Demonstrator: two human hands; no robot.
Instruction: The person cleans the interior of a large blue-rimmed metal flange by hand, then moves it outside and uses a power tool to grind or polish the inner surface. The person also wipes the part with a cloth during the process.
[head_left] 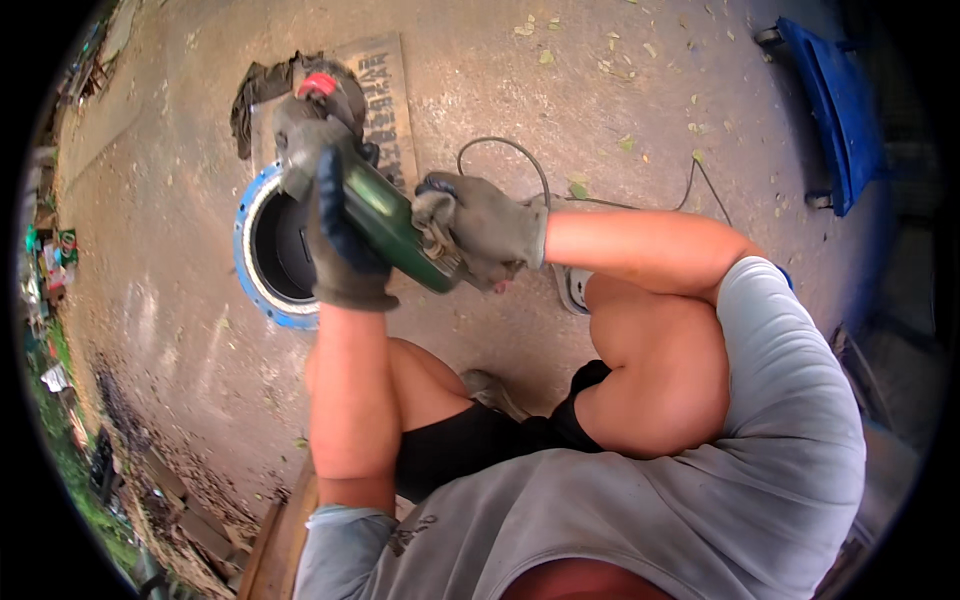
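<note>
A green, corded angle grinder (385, 215) is held slantwise in front of me, its grey head (305, 135) pointing up and to the left. My left hand (345, 245), in a grey and dark blue work glove, is closed around the body just behind the head. Gloved the same way, my right hand (490, 220) grips the rear part. Below and left of the tool lies a round metal piece with a blue flange (247, 285) and a dark hollow centre; my left glove covers its right side. A red part (318, 85) shows beyond the grinder's head.
Dark crumpled cloth (262, 95) and a flat board with stencilled marks (385, 70) lie on the concrete ahead. A black cable (510, 142) loops out to the right. At the far right stands a blue wheeled object (830, 120). Debris (55, 260) lines the left edge.
</note>
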